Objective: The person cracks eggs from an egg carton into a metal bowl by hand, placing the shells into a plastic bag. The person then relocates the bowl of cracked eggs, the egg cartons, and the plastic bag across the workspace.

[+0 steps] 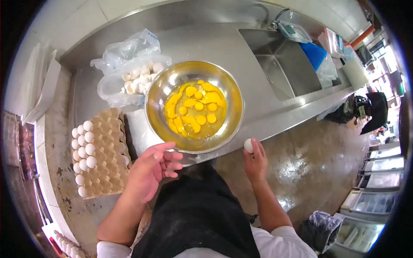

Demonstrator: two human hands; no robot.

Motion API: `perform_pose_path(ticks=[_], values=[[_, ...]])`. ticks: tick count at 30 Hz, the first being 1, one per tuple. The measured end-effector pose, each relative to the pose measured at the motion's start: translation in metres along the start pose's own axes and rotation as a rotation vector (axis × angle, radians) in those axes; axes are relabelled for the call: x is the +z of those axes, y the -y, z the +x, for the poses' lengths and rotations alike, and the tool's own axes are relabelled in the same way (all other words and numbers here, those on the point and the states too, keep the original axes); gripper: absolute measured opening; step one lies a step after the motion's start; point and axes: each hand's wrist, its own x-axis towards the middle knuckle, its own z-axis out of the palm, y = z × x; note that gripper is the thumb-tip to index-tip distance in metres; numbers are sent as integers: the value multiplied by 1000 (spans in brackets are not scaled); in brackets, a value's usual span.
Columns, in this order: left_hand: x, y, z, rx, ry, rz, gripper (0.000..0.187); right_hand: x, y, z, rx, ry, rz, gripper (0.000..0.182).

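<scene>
A wide steel bowl [237, 107] on the steel counter holds several cracked eggs, with yellow yolks [199, 106] in clear egg white. Near the bowl's lower left rim my left hand [157, 169] is raised with its fingers apart and nothing in it. My right hand [256, 160] holds a white egg [248, 145] between thumb and fingers, to the lower right of the bowl. Left of my left hand lies a cardboard egg tray [104, 148], with white eggs [90, 149] along its left side and bare cups elsewhere. Broken eggshells [140, 78] fill a clear plastic bag [112, 89] behind the bowl's left side.
A steel sink [275, 64] is set into the counter at the right, with a faucet [276, 23] and a blue item [312, 55] near it. More eggs [66, 246] stand at the lower left. A lined bin [320, 230] stands on the floor at the lower right.
</scene>
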Motion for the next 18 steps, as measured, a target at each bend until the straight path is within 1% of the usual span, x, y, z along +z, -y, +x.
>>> perform_pose_path(ticks=[2,4,6,7,9,10,12,13,14,16,17,18], values=[[0,1,4,-6,-1,-2,51,-7,10,4,23,-22,46,50],[3,0,8,-12,8,-5,48,-18,40,14,47,-50,84,52],[14,-2,18,72,80,206,46,-22,78,30,283,-46,689,48],[21,-1,24,77,83,199,46,-28,88,41,277,-46,683,48],[35,-3,39,244,214,391,47,-35,105,63,710,451,1372,45],[44,-9,45,255,209,388,47,-31,110,68,701,459,1369,45],[63,-24,56,423,197,819,45,-23,122,78,787,599,1412,49],[67,-24,63,503,183,852,40,-18,124,82,778,632,1416,50],[67,-24,67,511,175,854,40,-15,127,86,768,641,1417,50],[68,-25,73,589,119,1003,39,-9,133,90,741,653,1324,51],[68,-25,74,591,123,999,39,-6,135,90,741,648,1320,51],[66,-25,76,572,93,1050,38,-1,137,89,712,608,1238,50]])
